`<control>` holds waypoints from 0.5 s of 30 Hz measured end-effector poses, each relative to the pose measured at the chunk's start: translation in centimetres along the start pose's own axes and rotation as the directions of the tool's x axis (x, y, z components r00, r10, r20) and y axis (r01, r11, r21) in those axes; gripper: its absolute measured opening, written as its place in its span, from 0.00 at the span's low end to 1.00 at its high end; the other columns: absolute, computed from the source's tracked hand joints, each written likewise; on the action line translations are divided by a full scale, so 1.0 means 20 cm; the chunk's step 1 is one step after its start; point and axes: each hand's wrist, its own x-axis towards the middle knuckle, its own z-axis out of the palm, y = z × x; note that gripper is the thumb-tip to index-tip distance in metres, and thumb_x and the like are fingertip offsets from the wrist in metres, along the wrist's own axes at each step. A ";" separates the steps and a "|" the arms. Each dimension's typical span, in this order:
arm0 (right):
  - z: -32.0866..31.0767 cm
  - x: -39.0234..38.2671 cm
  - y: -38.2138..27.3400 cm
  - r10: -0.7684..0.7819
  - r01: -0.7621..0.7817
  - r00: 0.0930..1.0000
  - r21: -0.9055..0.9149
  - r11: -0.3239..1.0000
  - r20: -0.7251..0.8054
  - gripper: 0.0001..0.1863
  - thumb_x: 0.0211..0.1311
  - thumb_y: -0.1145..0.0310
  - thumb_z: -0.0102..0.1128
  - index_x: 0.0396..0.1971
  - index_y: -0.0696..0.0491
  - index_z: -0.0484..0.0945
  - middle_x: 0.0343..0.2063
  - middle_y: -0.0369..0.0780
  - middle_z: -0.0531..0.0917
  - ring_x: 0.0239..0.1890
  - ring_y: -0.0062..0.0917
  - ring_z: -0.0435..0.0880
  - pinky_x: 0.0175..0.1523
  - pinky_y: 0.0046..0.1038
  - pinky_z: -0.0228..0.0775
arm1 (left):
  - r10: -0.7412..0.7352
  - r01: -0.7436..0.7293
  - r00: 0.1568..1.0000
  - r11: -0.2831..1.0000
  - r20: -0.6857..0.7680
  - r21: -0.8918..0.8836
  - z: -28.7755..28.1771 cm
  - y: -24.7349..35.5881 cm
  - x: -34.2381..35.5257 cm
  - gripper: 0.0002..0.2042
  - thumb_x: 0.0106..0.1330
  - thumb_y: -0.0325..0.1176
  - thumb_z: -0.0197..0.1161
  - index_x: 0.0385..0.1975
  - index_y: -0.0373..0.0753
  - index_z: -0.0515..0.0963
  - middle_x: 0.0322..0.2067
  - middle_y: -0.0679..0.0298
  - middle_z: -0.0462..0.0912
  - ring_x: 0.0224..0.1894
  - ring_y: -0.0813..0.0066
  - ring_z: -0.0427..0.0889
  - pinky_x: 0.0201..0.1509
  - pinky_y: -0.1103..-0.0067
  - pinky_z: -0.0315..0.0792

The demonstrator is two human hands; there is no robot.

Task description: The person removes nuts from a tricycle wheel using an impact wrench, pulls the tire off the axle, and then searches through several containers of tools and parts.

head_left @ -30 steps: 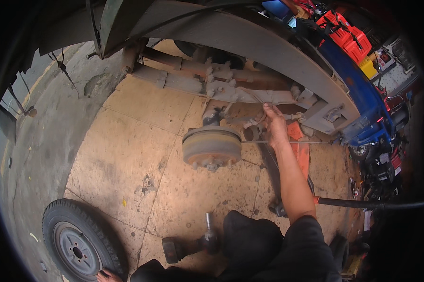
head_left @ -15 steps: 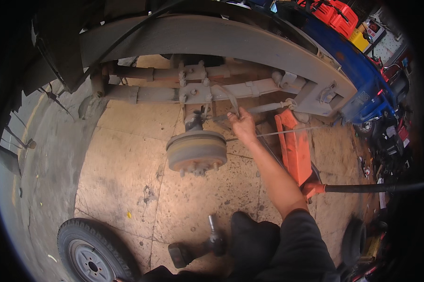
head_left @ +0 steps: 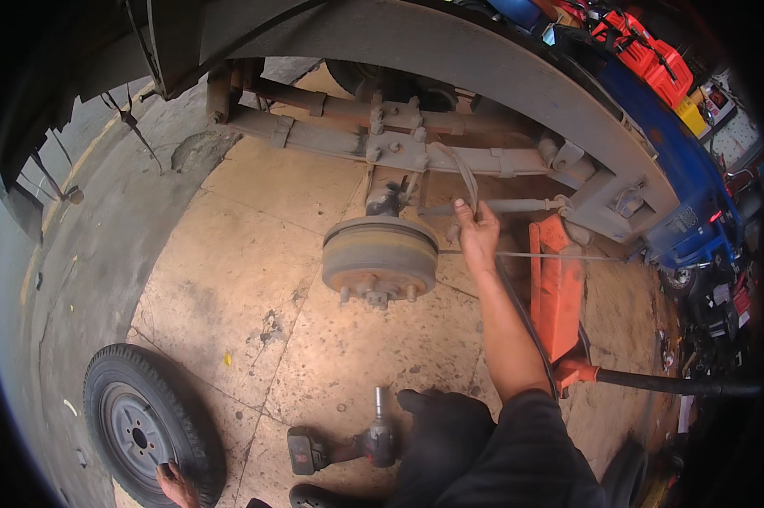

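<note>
My right hand (head_left: 479, 233) is raised at the middle right, its fingers closed round a grey cable (head_left: 468, 175). The cable loops up toward the leaf spring (head_left: 339, 146), and a dark length hangs beside my forearm. Just left of that hand is a rusty brake drum (head_left: 379, 258) with studs on its face, on the end of the axle. At the lower left my left hand (head_left: 177, 485) is at the rim of a wheel with its tyre (head_left: 174, 398). Its fingers are bent together; whether they hold anything is unclear.
A cordless impact wrench (head_left: 348, 447) with a long socket lies on the floor before my knee. An orange floor jack (head_left: 557, 288) with a black handle stands right of my arm. The vehicle frame (head_left: 483, 59) spans overhead. Blue machinery (head_left: 682, 190) and clutter line the right.
My view has shifted, so the drum and jack sit farther right. My left hand has come into view at the wheel. The right hand still holds the cable.
</note>
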 end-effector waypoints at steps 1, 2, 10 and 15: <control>0.02 0.00 0.00 -0.016 0.016 1.000 0.006 1.000 -0.007 0.15 0.65 0.62 0.62 0.37 0.62 0.76 0.22 0.34 0.78 0.19 0.15 0.72 0.26 0.21 0.64 | 0.017 -0.017 1.000 1.000 0.000 -0.024 -0.05 0.10 0.02 0.13 0.67 0.36 0.55 0.32 0.29 0.71 0.30 0.45 0.72 0.35 0.47 0.71 0.42 0.62 0.65; 0.05 -0.01 -0.01 -0.036 0.036 0.999 0.018 0.999 -0.011 0.15 0.64 0.63 0.62 0.37 0.62 0.76 0.23 0.35 0.79 0.20 0.15 0.72 0.26 0.21 0.65 | 0.030 -0.031 1.000 0.998 -0.007 -0.048 -0.10 0.19 0.04 0.12 0.67 0.34 0.56 0.31 0.29 0.71 0.30 0.46 0.72 0.34 0.48 0.71 0.41 0.62 0.65; -0.03 0.06 -0.06 -0.132 0.144 0.983 0.095 0.985 -0.128 0.12 0.62 0.68 0.62 0.39 0.61 0.77 0.29 0.35 0.82 0.30 0.16 0.74 0.37 0.22 0.68 | 0.610 -0.609 0.785 0.792 0.107 -0.047 -0.23 0.91 0.36 0.06 0.53 0.25 0.62 0.24 0.35 0.70 0.26 0.53 0.71 0.32 0.49 0.72 0.34 0.61 0.66; -0.15 0.10 -0.27 -0.104 0.139 0.983 0.231 0.963 -0.154 0.09 0.61 0.73 0.60 0.40 0.60 0.77 0.35 0.36 0.80 0.40 0.22 0.77 0.49 0.24 0.66 | 0.799 -0.786 0.587 0.601 0.127 -0.143 -0.11 1.45 0.36 0.07 0.51 0.27 0.64 0.24 0.38 0.71 0.27 0.55 0.74 0.32 0.52 0.74 0.36 0.63 0.68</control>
